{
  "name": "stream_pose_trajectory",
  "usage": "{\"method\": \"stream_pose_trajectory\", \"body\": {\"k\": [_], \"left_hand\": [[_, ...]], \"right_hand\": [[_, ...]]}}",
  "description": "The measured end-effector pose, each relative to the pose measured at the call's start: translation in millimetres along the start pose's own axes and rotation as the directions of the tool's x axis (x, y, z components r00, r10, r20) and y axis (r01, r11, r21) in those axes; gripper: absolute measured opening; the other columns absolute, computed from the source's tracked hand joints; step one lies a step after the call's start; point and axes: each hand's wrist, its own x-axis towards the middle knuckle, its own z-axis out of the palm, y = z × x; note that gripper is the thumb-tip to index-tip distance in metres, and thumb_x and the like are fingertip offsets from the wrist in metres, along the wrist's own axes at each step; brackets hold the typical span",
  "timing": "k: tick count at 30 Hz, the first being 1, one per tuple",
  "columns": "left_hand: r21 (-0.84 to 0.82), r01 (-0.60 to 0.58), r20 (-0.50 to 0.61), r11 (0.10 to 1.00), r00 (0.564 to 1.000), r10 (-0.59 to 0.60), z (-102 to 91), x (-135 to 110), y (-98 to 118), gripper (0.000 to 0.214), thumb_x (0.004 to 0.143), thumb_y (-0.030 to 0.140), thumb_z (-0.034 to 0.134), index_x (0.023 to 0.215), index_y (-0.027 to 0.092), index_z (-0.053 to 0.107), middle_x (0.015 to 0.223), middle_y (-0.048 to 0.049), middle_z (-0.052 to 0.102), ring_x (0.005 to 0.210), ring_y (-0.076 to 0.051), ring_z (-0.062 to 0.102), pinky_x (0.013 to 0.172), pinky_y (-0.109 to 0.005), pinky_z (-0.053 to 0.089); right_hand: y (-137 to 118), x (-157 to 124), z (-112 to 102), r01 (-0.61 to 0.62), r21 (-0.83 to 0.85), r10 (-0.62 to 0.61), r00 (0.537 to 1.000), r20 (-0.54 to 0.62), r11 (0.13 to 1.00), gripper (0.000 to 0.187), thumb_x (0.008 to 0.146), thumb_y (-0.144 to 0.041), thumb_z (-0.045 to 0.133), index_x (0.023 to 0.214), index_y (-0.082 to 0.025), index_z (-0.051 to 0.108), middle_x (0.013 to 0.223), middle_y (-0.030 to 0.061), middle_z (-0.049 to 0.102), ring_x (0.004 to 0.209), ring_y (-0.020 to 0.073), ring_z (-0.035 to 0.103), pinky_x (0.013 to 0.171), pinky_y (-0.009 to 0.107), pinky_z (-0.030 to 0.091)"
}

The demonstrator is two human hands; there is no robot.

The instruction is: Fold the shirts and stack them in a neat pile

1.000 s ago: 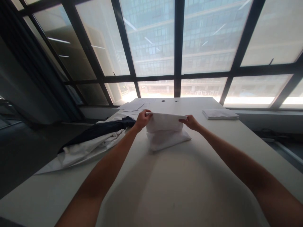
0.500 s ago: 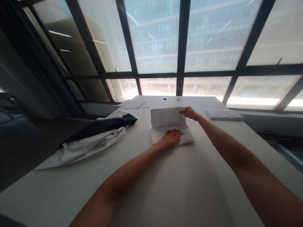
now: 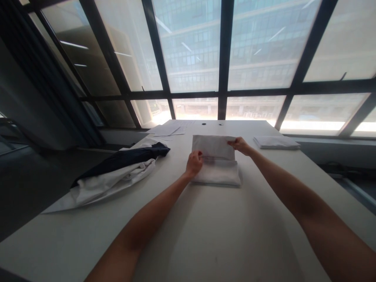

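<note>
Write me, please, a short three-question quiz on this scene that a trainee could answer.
1. Which pinches the held white cloth near its upper right corner: the left grip or the right grip?
2. True or false: the dark cloth lies to the left of the held white cloth.
3. Fill the gap: the papers lie toward the far ____ corner of the table.

Key: 1. the right grip; 2. true; 3. left.

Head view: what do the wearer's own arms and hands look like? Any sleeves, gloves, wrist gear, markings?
Left arm and right arm: slender, tapering to the wrists, no sleeves in frame. Left hand and right hand: ungloved. No watch, band or cable visible. Rings, small markings: can't tell.
</note>
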Motion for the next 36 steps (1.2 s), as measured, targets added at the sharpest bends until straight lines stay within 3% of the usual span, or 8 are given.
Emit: {"method": "stream_pose_trajectory", "body": {"k": [3, 10, 16, 22, 25, 29, 32, 36], "left_hand": [[0.013, 0.147, -0.043, 0.989, 0.988, -0.147, 4.3, 10.0, -13.5, 0.031, 0.079, 0.005, 0.053, 0.108, 0.015, 0.060, 0.113, -0.0141, 0.064, 0.115, -0.029, 0.057, 0.102, -0.045, 0.042], [-0.082, 0.212, -0.012, 0.974, 0.977, -0.213, 8.9, 10.1, -23.0, 0.022, 0.075, 0.008, 0.058, 0.096, 0.015, 0.061, 0.113, -0.0162, 0.066, 0.117, -0.030, 0.057, 0.104, -0.042, 0.039], [-0.285, 0.332, -0.014, 0.899, 0.937, -0.350, -3.0, 13.0, -34.7, 0.016, 0.081, 0.012, 0.052, 0.092, 0.016, 0.063, 0.100, -0.0124, 0.071, 0.100, -0.024, 0.066, 0.092, -0.037, 0.048], [-0.525, 0.432, 0.073, 0.733, 0.881, -0.467, -11.8, 11.4, -40.9, 0.019, 0.096, 0.024, 0.042, 0.107, 0.016, 0.055, 0.086, -0.0076, 0.069, 0.088, -0.019, 0.070, 0.080, -0.033, 0.056], [-0.597, 0.471, 0.182, 0.649, 0.868, -0.463, -28.9, 10.7, -44.0, 0.024, 0.101, 0.037, 0.042, 0.107, 0.016, 0.053, 0.081, -0.0072, 0.068, 0.084, -0.020, 0.071, 0.076, -0.034, 0.058], [-0.606, 0.527, 0.327, 0.596, 0.848, -0.417, -55.7, 5.6, -47.0, 0.032, 0.097, 0.049, 0.052, 0.098, 0.017, 0.056, 0.083, -0.0090, 0.070, 0.078, -0.020, 0.071, 0.070, -0.032, 0.059], [-0.593, 0.523, 0.383, 0.612, 0.852, -0.358, -65.6, -2.6, -43.8, 0.029, 0.086, 0.037, 0.069, 0.102, 0.014, 0.061, 0.090, -0.0097, 0.072, 0.081, -0.019, 0.070, 0.072, -0.029, 0.057], [-0.541, 0.441, 0.343, 0.716, 0.893, -0.291, -62.1, -14.3, -36.4, 0.050, 0.075, 0.017, 0.075, 0.122, 0.011, 0.060, 0.103, -0.0120, 0.072, 0.085, -0.019, 0.070, 0.075, -0.028, 0.055]], "right_hand": [[2.2, -2.7, -1.0, -0.013, 0.034, 0.012, 1.000, 0.022, 0.999, 0.062, 0.054, -0.074, 0.077, 0.061, -0.015, 0.062, 0.051, -0.0016, 0.051, 0.050, 0.0113, 0.044, 0.047, 0.028, 0.040], [-0.9, -7.0, -4.8, 0.003, 0.059, -0.006, 0.999, 0.044, 0.998, 0.057, 0.055, -0.068, 0.080, 0.062, -0.014, 0.063, 0.051, -0.0021, 0.050, 0.052, 0.0111, 0.043, 0.049, 0.028, 0.038], [-4.7, -16.1, -5.9, 0.060, 0.051, -0.062, 0.997, 0.039, 0.997, 0.054, 0.054, -0.063, 0.081, 0.051, -0.017, 0.054, 0.050, -0.0055, 0.043, 0.053, 0.0089, 0.037, 0.051, 0.026, 0.031], [-13.0, -55.1, -6.8, 0.244, -0.062, -0.235, 0.963, 0.131, 0.968, 0.036, 0.075, -0.050, 0.071, 0.064, -0.016, 0.068, 0.060, -0.0010, 0.062, 0.062, 0.0179, 0.057, 0.060, 0.029, 0.044], [-15.9, -84.6, -3.3, 0.372, -0.142, -0.343, 0.920, 0.192, 0.917, 0.025, 0.085, -0.032, 0.060, 0.093, -0.018, 0.080, 0.092, 0.0048, 0.077, 0.088, 0.0268, 0.070, 0.080, 0.038, 0.054], [-12.0, -123.5, 6.8, 0.501, -0.205, -0.446, 0.855, 0.264, 0.841, 0.039, 0.085, -0.014, 0.054, 0.113, -0.026, 0.078, 0.118, 0.0070, 0.075, 0.116, 0.0263, 0.066, 0.102, 0.046, 0.050], [-6.7, -145.7, 11.9, 0.537, -0.286, -0.458, 0.837, 0.300, 0.794, 0.047, 0.086, -0.008, 0.052, 0.120, -0.031, 0.074, 0.126, 0.0053, 0.071, 0.124, 0.0241, 0.062, 0.106, 0.047, 0.050], [-0.9, -160.1, 10.8, 0.529, -0.349, -0.438, 0.844, 0.309, 0.774, 0.052, 0.086, -0.006, 0.049, 0.127, -0.030, 0.070, 0.135, 0.0062, 0.065, 0.133, 0.0250, 0.055, 0.110, 0.050, 0.046]]}}
